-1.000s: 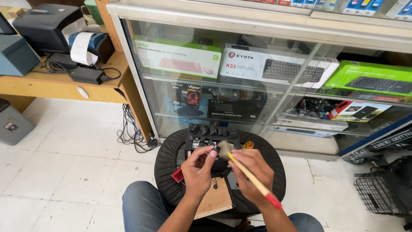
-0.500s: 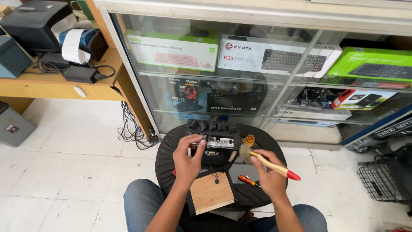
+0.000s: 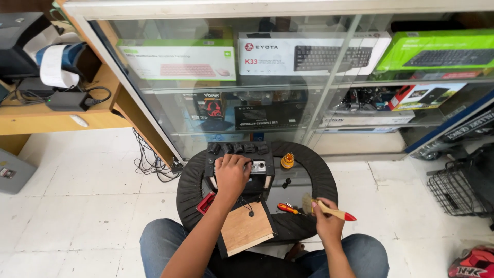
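A black box-shaped electronic device with knobs along its far edge (image 3: pixel 240 164) sits on a round black fabric-covered stool (image 3: pixel 319 180). The left hand (image 3: pixel 232 174) rests on top of the device, fingers curled over it. Right of the device, the right hand (image 3: pixel 325 222) grips a wooden-handled, red-tipped brush (image 3: pixel 329 209). An orange-handled screwdriver (image 3: pixel 287 208) lies just left of the brush.
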